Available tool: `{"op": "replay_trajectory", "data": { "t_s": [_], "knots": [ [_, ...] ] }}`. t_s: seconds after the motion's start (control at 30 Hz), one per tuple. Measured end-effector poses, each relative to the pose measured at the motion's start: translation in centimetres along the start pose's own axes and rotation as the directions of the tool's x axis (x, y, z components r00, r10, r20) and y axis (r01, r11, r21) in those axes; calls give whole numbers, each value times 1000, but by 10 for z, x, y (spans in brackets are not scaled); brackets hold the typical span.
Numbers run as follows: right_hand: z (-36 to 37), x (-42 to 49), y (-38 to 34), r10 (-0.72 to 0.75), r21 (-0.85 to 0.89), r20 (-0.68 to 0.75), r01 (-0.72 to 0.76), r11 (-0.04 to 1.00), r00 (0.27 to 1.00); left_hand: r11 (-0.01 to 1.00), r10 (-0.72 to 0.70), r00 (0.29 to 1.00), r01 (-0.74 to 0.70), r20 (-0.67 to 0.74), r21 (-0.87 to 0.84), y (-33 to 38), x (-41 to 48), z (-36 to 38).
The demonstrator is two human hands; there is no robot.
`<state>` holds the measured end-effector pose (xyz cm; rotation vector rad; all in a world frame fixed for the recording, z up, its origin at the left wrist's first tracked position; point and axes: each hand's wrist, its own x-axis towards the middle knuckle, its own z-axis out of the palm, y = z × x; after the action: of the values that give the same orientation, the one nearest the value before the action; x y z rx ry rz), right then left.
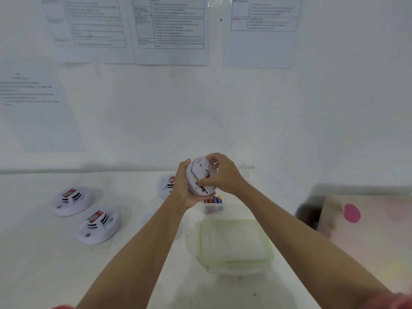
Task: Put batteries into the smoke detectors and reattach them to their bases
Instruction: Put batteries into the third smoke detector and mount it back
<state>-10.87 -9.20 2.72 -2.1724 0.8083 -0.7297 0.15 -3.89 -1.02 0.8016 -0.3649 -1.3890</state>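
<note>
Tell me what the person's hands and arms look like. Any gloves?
No gloves. The left hand and right hand are bare, with no rings or watch showing. Both forearms are bare too. Blurred bits of red sleeve peek in at the bottom corners.

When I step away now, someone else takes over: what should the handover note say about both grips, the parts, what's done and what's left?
Left grip cradles the smoke detector, which is tilted with its back towards the camera. Right grip holds its upper rim, thumb on the back.
Batteries sit in a clear tub under the hands; a lidded green-rimmed box lies nearer.
Three other detectors lie on the table, red-labelled parts up.
Done: cannot tell whether this unit's battery is seated.
Left: finish it, attach its base, check the rest.
</note>
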Motion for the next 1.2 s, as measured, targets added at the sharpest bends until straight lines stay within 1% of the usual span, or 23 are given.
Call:
{"op": "replay_trajectory", "data": {
  "t_s": [0.13,0.27,0.37,0.43,0.53,0.63,0.7,0.77,0.93,1.0,1.03,1.1,1.17,1.2],
  "knots": [
    [-4,-7,2,11,52,32,-13,999,999,998,5,1000,-4,27,-55,-3,-4,-4],
    [-15,-20,2,19,48,194,-29,998,981,999,21,1000,-20,13,-32,-3,-12,-6],
    [-24,-32,3,25,-35,310,-15,999,950,998,49,998,-51,-45,-38,-5,-16,-9],
    [-27,-41,5,58,-111,399,-14,994,915,997,70,995,-72,-67,-27,-7,-20,-12],
    [-24,-55,10,114,-232,497,5,973,860,994,107,993,-108,-54,-25,-11,-29,-15],
    [-15,-66,14,176,-354,533,29,935,828,990,123,992,-124,-22,-60,-15,-41,-18],
    [-7,-73,18,214,-445,519,47,894,827,990,123,992,-123,-17,-66,-17,-49,-19],
    [2,-78,22,246,-499,488,36,866,837,990,120,993,-120,-16,-70,-17,-56,-20],
    [15,-85,29,277,-535,432,-4,845,858,990,113,994,-113,-8,-80,-16,-70,-27],
    [14,-87,27,274,-524,404,-24,852,873,990,112,994,-112,-3,-86,-15,-71,-31],
    [12,-86,24,254,-505,362,-40,862,897,990,114,993,-114,-1,-86,-15,-72,-32],
    [9,-84,16,169,-399,195,-79,913,966,988,122,992,-119,22,-99,-14,-72,-32],
    [9,-81,1,118,-185,3,-115,976,993,982,133,991,-127,33,-142,-15,-70,-30],
    [11,-78,-7,117,-72,-55,-120,990,992,978,140,990,-132,35,-161,-16,-68,-28]
  ]
}}
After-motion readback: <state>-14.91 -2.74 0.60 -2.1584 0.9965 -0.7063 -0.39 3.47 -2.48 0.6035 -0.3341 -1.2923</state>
